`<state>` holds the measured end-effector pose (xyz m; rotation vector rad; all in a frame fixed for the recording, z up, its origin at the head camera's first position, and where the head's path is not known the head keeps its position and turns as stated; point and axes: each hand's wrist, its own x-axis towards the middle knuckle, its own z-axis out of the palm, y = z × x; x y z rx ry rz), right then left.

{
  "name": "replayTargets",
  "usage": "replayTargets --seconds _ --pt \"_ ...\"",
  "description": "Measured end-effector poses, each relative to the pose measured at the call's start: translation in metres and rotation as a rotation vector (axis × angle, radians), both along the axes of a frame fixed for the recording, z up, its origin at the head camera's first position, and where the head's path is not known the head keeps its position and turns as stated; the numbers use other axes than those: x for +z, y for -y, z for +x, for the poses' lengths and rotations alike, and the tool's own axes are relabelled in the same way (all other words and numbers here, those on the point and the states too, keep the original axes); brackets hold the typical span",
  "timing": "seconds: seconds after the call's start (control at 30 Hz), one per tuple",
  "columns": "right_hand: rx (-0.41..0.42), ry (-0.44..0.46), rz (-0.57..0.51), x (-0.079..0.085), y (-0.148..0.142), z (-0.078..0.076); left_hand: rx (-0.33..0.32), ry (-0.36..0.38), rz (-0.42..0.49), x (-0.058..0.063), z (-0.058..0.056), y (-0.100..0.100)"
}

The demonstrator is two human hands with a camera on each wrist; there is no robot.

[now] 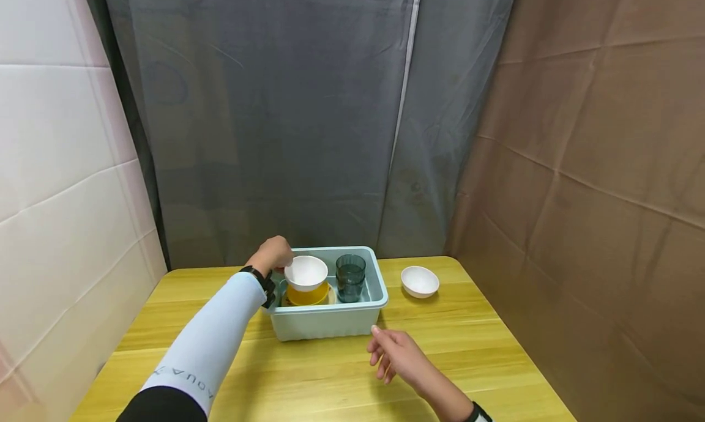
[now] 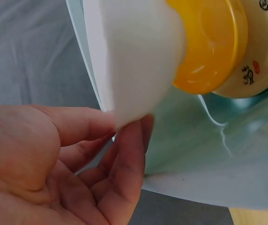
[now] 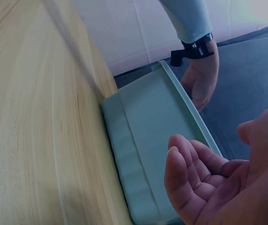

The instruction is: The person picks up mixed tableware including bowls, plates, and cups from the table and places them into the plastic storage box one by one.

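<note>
My left hand [image 1: 273, 254] pinches the rim of a white bowl [image 1: 306, 271] between thumb and fingers. The bowl is held over a yellow bowl [image 1: 308, 295] inside the light green plastic bin [image 1: 330, 322]; in the left wrist view its wall [image 2: 141, 61] hides part of the yellow one. Under the yellow bowl lies a cream dish [image 2: 251, 77] with dark and red markings. Dark green glasses [image 1: 350, 275], seemingly stacked, stand in the bin's right half. In front of the bin, above the table, my right hand [image 1: 401, 356] hangs with fingers loosely curled, holding nothing.
A second white bowl [image 1: 420, 282] sits on the wooden table [image 1: 308, 373], right of the bin. Grey cloth [image 1: 264, 134] hangs behind the table, brown cloth [image 1: 595, 183] on the right and pale cloth [image 1: 66, 177] on the left.
</note>
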<state>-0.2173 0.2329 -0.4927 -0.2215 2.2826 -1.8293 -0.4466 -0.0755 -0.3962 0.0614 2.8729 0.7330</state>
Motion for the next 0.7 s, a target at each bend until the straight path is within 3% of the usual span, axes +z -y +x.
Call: replayTargets --seconds 0.13,0.3,0.5,0.57,0.6,0.7 --pt "-0.006 0.003 -0.002 -0.001 -0.003 0.002 0.002 0.042 -0.097 -0.005 -0.013 -0.002" --pt "-0.023 0.013 -0.001 -0.002 -0.007 0.003 -0.039 0.053 -0.156 -0.004 -0.017 -0.011" --pt "-0.028 -0.001 -0.006 -0.001 -0.009 0.003 -0.007 0.089 -0.134 -0.009 -0.019 -0.022" --pt "-0.025 -0.005 -0.009 -0.001 -0.009 0.004 0.016 0.111 -0.126 -0.017 -0.03 -0.022" --pt "-0.024 -0.005 -0.01 -0.001 -0.009 0.004 0.007 0.106 -0.133 -0.033 -0.047 -0.017" --pt "-0.024 0.001 -0.011 0.0 -0.01 0.005 -0.007 0.12 -0.179 -0.061 -0.08 -0.014"
